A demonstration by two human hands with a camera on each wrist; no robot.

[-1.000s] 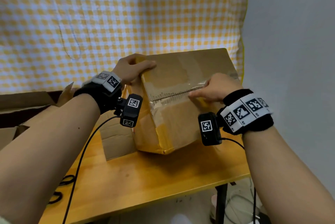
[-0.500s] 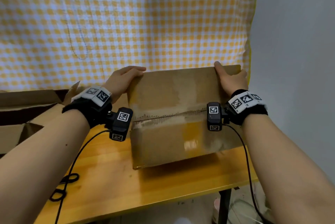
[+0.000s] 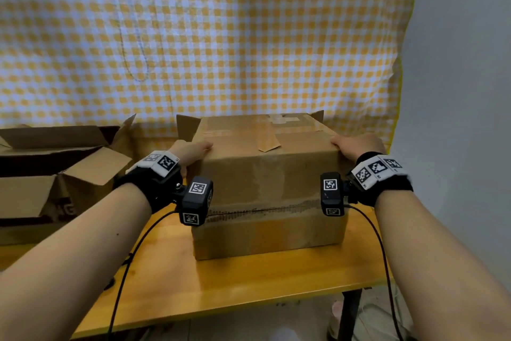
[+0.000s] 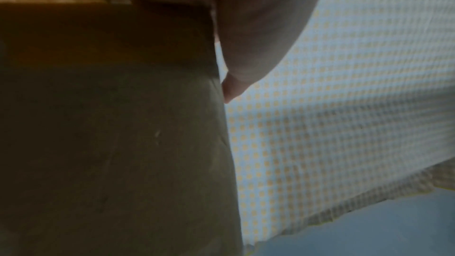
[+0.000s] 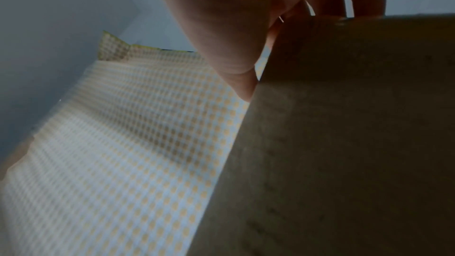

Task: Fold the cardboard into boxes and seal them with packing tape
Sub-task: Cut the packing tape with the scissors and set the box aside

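A brown cardboard box stands flat on the wooden table. Its taped seam runs across the near face, and old tape scraps mark its top. Two flaps stick up at its back corners. My left hand grips the box's upper left corner, with the thumb on top and the fingers down the side. My right hand grips the upper right corner the same way. In the left wrist view my left hand lies along the box. The right wrist view shows my right hand wrapped over the box's edge.
Open cardboard boxes with raised flaps sit at the left of the table. A yellow checked cloth hangs behind and a grey wall closes the right side. Black cables trail from my wrists across the table's front.
The box has gone from tilted on an edge to flat on the table, seam face towards me. My right hand left the seam for the upper right corner.
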